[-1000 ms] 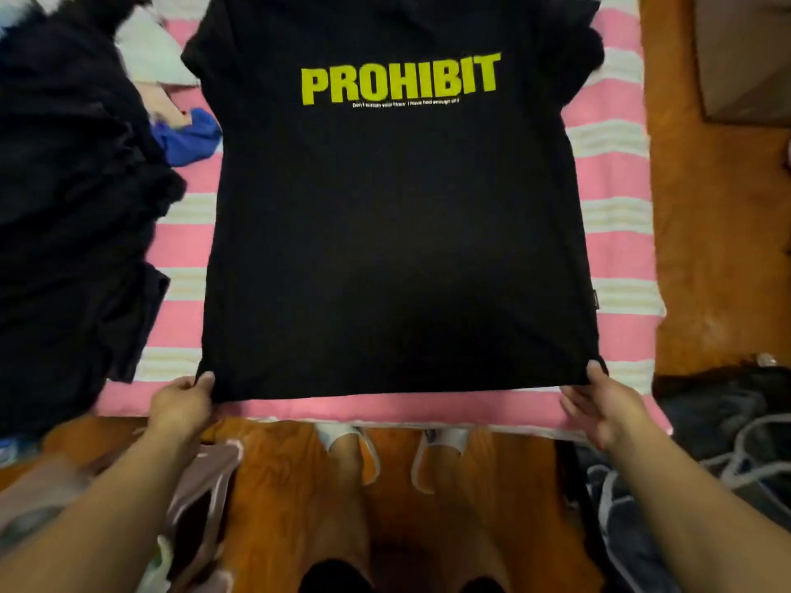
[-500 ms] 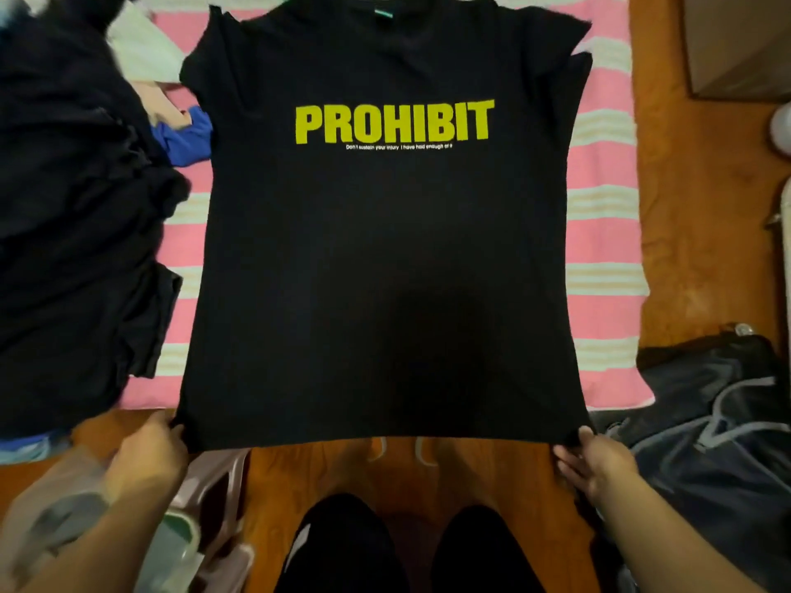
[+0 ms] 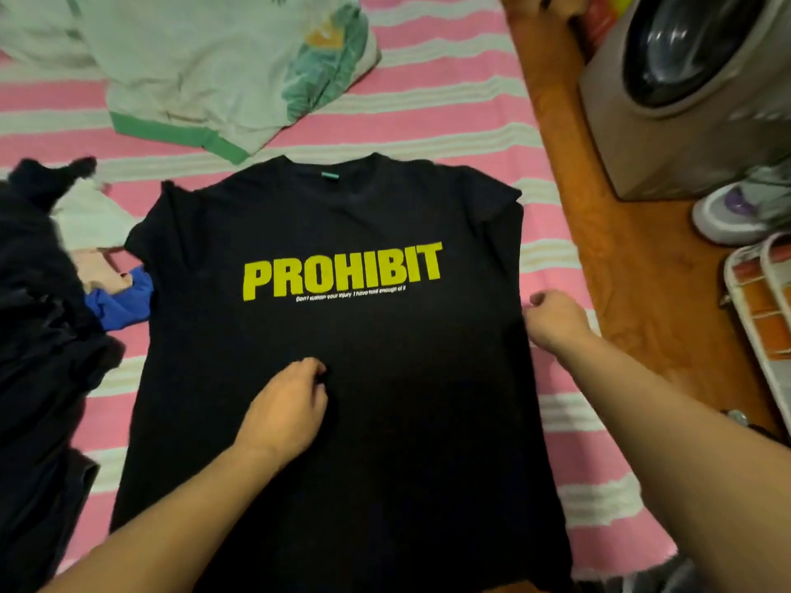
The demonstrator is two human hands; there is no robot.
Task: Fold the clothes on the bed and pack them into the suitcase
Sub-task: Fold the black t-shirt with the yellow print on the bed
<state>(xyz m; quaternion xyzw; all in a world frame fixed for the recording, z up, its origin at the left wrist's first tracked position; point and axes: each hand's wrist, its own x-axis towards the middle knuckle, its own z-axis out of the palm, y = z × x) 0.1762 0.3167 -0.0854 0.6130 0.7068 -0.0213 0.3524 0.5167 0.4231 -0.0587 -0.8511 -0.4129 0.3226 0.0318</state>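
- My left hand (image 3: 284, 406) rests knuckles-up on the middle of the black shirt (image 3: 342, 344), fingers curled into the cloth just below the yellow print; whether they pinch a fold or only press, I cannot tell.
- My right hand (image 3: 556, 318) sits at the shirt's right side seam, fingers curled on the edge, apparently pinching it.
- The shirt lies face up and nearly flat on the striped bed (image 3: 471, 113), collar away from my hands, hem toward me and reaching the near edge of the mattress.
- I judge it light, soft and limp: it will sag wherever it is unsupported and should drag rather than slide on the sheet. The side seam and shoulder look the best holds for the first lengthwise fold.
- Beyond my left hand, a dark pile (image 3: 38, 336) crowds the shirt's left sleeve, so room there is tight.
- Beyond my right hand, a strip of bare sheet, then the bed edge and wooden floor (image 3: 620, 250).
- Past the collar lies a pale printed garment (image 3: 205, 66), just clear.
- No suitcase is identifiable.
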